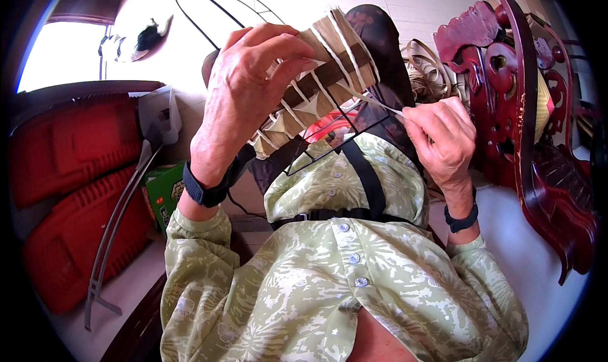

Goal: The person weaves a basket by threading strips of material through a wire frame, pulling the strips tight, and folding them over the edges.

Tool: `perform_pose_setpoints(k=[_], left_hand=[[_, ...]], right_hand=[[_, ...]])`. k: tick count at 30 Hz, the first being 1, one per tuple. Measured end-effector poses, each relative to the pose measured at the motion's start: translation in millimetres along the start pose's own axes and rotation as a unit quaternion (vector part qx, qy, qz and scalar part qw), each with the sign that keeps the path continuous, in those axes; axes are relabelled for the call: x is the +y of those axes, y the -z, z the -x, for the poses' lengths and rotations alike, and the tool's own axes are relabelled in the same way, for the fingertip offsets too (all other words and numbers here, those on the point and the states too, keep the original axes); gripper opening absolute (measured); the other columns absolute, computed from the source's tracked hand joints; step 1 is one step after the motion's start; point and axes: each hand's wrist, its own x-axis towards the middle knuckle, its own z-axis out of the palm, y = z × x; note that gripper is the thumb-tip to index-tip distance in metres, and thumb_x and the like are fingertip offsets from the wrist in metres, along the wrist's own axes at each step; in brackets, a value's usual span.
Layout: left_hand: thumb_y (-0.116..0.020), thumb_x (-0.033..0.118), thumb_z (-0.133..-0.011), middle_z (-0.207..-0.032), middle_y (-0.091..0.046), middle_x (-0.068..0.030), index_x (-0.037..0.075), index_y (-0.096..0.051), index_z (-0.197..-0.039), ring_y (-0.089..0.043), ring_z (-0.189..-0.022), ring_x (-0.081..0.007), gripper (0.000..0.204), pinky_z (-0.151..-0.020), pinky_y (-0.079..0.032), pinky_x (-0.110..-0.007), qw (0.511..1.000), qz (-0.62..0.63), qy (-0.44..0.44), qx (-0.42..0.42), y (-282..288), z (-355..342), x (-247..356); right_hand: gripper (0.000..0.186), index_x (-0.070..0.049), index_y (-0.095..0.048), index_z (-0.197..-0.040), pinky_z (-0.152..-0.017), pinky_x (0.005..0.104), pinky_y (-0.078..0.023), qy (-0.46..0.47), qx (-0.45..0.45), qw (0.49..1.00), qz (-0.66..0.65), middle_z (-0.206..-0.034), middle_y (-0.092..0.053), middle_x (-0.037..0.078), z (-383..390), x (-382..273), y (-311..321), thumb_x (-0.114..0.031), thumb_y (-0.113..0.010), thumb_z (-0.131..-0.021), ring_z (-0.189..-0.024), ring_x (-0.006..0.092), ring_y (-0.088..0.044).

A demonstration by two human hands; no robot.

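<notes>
In front of my lap is a black wire frame, partly covered by a woven panel of beige and brown flat strips crossed by white cord-like strands. My left hand grips the panel's left part, fingers bent over it and the thumb along its face; what the fingertips press is partly hidden. To the right, my right hand pinches the end of a thin pale strip, which runs taut to the panel's lower edge. The bare looped end of the wire frame sticks out beyond my left hand.
A carved dark red wooden chair stands at right, with loose coiled strips beside it. Left are red ribbed objects, a green box and a curved grey band. A black-and-white object lies on the far floor.
</notes>
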Motion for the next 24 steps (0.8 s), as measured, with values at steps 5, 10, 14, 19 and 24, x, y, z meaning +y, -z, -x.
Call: perform_pose_setpoints(k=[5, 10, 14, 19, 24], left_hand=[[-0.078, 0.018, -0.083, -0.109, -0.069, -0.0037, 0.013, -0.073, -0.099, -0.064, -0.097, -0.0247, 0.018, -0.094, -0.045, -0.041, 0.997, -0.027, -0.031, 0.062, -5.4, 0.3, 6.5], [-0.081, 0.028, -0.077, -0.111, -0.070, -0.0051, 0.010, -0.068, -0.111, -0.067, -0.105, -0.0209, 0.041, -0.106, -0.041, -0.046, 0.991, -0.008, -0.136, 0.004, -35.3, 4.2, 71.8], [-0.075, 0.013, -0.082, -0.098, -0.071, -0.0047, 0.009, -0.066, -0.110, -0.069, -0.092, -0.0238, 0.029, -0.096, -0.049, -0.043, 0.991, 0.006, -0.122, -0.054, -52.4, -3.5, 84.3], [-0.071, 0.007, -0.082, -0.085, -0.068, -0.0082, 0.007, -0.067, -0.100, -0.067, -0.080, -0.0297, 0.018, -0.076, -0.053, -0.040, 0.994, 0.036, -0.084, -0.064, -54.5, -8.9, 87.9], [-0.069, 0.008, -0.088, -0.083, -0.069, -0.0104, 0.005, -0.069, -0.098, -0.068, -0.073, -0.0304, 0.010, -0.065, -0.054, -0.038, 0.996, 0.068, -0.030, -0.054, -42.6, -10.5, 92.7]], right_hand=[[0.019, -0.007, -0.069, -0.088, -0.063, 0.0356, -0.046, -0.050, -0.051, 0.997, 0.015, -0.076, -0.065, 0.005, 4.4, 5.7, 11.5, -0.001, -0.080, -0.074, -0.066, 0.0253, -0.060], [0.021, -0.004, -0.070, -0.087, -0.063, 0.0355, -0.046, 0.016, 0.034, 0.998, 0.054, -0.075, -0.064, 0.004, -6.2, -0.7, 38.4, 0.000, -0.083, -0.071, -0.065, 0.0228, -0.060], [0.021, -0.005, -0.070, -0.086, -0.067, 0.0368, -0.046, 0.017, -0.005, 0.995, 0.098, -0.076, -0.064, 0.004, -11.5, 3.4, 70.0, -0.004, -0.084, -0.070, -0.070, 0.0216, -0.059], [0.014, 0.001, -0.069, -0.090, -0.065, 0.0317, -0.047, -0.174, -0.110, 0.978, 0.026, -0.079, -0.063, 0.007, 10.4, 25.8, 118.6, -0.008, -0.076, -0.082, -0.072, 0.0204, -0.058], [0.013, 0.004, -0.066, -0.100, -0.075, 0.0245, -0.052, -0.342, -0.072, 0.934, -0.071, -0.085, -0.067, 0.006, 28.7, 54.4, 133.8, -0.007, -0.058, -0.099, -0.078, 0.0106, -0.064]])
